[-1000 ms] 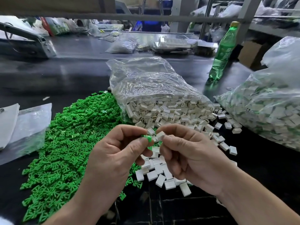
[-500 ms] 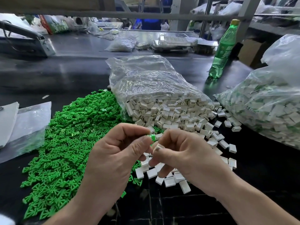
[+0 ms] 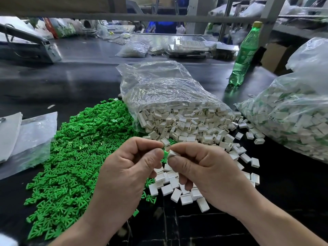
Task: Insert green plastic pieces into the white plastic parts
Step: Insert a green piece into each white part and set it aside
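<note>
Grip states are both narrow: a green piece is pinched by the left hand, a white part by the right hand, and the two touch at frame centre above the desk. Insertion seems to be in hand. Next, a square, firm push is likely called for.

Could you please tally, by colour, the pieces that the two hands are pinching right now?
Green: 1, the green piece pinched by the left hand
White: 1, the white part pinched by the right hand
Total: 2
</note>
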`<act>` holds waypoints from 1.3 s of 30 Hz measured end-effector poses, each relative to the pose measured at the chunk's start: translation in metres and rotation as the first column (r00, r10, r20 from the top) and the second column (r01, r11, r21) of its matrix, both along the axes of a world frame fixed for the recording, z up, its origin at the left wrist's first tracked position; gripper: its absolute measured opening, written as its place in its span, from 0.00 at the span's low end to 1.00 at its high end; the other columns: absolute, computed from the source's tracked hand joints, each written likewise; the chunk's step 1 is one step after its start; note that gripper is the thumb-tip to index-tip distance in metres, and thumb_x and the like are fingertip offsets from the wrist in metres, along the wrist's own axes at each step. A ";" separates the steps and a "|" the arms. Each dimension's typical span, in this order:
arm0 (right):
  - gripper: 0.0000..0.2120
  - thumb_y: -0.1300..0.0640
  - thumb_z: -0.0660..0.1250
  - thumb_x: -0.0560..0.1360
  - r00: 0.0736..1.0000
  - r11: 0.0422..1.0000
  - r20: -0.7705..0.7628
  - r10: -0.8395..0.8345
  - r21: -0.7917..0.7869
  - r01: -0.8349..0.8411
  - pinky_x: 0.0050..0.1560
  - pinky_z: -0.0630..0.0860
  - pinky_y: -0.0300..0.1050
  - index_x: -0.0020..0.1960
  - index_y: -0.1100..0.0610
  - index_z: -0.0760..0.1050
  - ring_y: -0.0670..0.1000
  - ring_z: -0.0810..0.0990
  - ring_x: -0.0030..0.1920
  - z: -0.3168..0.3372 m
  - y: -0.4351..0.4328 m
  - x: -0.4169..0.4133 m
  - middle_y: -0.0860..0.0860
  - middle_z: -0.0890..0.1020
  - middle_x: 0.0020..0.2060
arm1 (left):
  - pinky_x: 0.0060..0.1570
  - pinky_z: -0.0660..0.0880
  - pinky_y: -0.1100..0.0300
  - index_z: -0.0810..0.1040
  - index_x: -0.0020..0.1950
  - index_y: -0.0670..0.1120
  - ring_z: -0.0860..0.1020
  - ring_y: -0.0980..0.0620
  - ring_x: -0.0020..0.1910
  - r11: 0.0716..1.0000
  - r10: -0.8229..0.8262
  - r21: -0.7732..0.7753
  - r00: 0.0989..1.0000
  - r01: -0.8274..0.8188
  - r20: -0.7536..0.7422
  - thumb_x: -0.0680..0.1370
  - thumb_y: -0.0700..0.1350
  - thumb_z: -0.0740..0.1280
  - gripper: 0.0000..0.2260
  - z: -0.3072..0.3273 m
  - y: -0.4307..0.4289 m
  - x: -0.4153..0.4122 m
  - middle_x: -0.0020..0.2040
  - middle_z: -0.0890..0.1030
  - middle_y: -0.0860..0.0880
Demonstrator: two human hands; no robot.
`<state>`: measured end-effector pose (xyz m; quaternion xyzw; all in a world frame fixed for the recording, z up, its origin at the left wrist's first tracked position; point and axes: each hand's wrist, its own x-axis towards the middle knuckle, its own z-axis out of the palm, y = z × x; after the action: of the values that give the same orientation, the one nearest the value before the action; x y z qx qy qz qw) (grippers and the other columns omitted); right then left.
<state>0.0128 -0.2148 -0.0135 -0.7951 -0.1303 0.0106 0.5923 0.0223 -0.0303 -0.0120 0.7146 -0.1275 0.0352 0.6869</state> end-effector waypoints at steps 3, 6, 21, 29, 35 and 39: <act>0.05 0.52 0.71 0.78 1.000 1.000 -0.019 0.015 0.014 -0.015 0.33 0.80 0.42 0.53 0.45 0.84 0.49 0.80 0.32 -0.001 0.001 0.000 0.54 0.82 0.35 | 0.35 0.77 0.67 0.84 0.45 0.55 0.82 0.55 0.35 1.000 -0.001 -0.003 1.000 0.001 0.007 0.69 0.51 0.71 0.06 0.000 0.000 -0.001 0.39 0.85 0.49; 0.08 0.47 0.71 0.76 0.996 0.992 -0.082 0.035 0.125 -0.025 0.31 0.79 0.44 0.52 0.47 0.84 0.50 0.79 0.30 0.000 0.002 0.000 0.52 0.80 0.32 | 0.35 0.77 0.67 0.84 0.45 0.55 0.82 0.55 0.36 1.000 -0.014 0.008 1.000 0.013 0.022 0.69 0.53 0.71 0.07 0.001 0.000 -0.003 0.39 0.85 0.50; 0.14 0.55 0.71 0.76 0.912 0.887 -0.299 0.281 0.443 -0.128 0.21 0.70 0.36 0.49 0.69 0.79 0.46 0.74 0.25 0.006 0.001 0.001 0.54 0.79 0.32 | 0.23 0.76 0.61 0.82 0.57 0.44 0.80 0.50 0.27 0.791 -0.537 -0.483 0.804 0.375 -0.256 0.73 0.53 0.74 0.18 -0.004 0.002 0.003 0.33 0.81 0.43; 0.10 0.55 0.71 0.76 0.903 0.884 -0.321 0.285 0.453 -0.118 0.21 0.69 0.35 0.46 0.62 0.82 0.44 0.74 0.24 0.008 0.004 -0.001 0.52 0.79 0.31 | 0.24 0.78 0.60 0.83 0.51 0.42 0.80 0.49 0.24 0.695 -0.606 -0.641 0.746 0.328 -0.276 0.69 0.47 0.79 0.15 -0.007 -0.004 0.003 0.30 0.81 0.42; 0.10 0.54 0.70 0.77 0.920 0.874 -0.279 0.276 0.471 -0.119 0.21 0.69 0.35 0.39 0.56 0.81 0.45 0.73 0.24 0.013 0.008 -0.004 0.53 0.77 0.30 | 0.29 0.81 0.59 0.82 0.56 0.42 0.83 0.49 0.29 0.602 -0.671 -0.696 0.721 0.392 -0.175 0.74 0.46 0.75 0.13 -0.011 -0.003 0.006 0.34 0.84 0.43; 0.13 0.54 0.71 0.76 0.899 0.883 -0.320 0.298 0.450 -0.133 0.20 0.69 0.35 0.46 0.66 0.80 0.45 0.74 0.24 0.012 0.005 -0.003 0.52 0.77 0.31 | 0.29 0.81 0.59 0.82 0.54 0.42 0.83 0.48 0.29 0.577 -0.719 -0.698 0.669 0.424 -0.188 0.76 0.43 0.73 0.08 -0.015 0.000 0.008 0.34 0.84 0.42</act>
<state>0.0095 -0.2094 -0.0010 -0.6128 -0.1018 0.2034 0.7568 0.0300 -0.0299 -0.0266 0.3606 -0.1766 -0.3250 0.8562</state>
